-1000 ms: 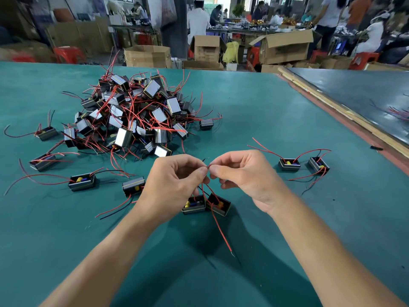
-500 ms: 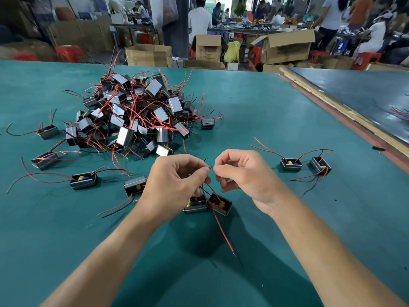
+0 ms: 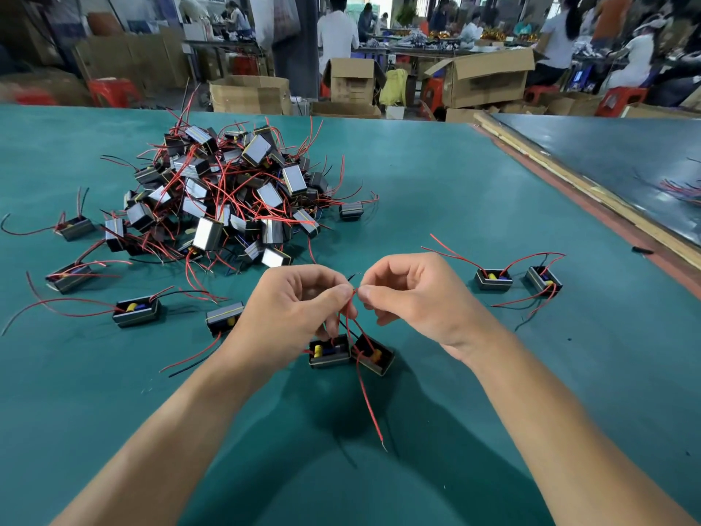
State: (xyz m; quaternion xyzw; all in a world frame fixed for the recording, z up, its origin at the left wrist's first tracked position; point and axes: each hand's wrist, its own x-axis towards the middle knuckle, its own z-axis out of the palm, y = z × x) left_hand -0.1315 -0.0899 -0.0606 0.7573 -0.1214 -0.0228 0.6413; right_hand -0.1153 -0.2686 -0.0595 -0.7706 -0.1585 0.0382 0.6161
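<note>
Our left hand (image 3: pixel 299 317) and right hand (image 3: pixel 417 305) meet fingertip to fingertip. Each pinches the red wires (image 3: pixel 352 301) between thumb and forefinger, with the other fingers curled in. The wires run down to two small black boxes (image 3: pixel 329 353) lying side by side and touching on the green table (image 3: pixel 455 206), nearer to us than the pile of boxes (image 3: pixel 227 191).

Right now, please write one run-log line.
left hand: pinches red wires | right hand: pinches red wires | wires run down to two black boxes
</note>
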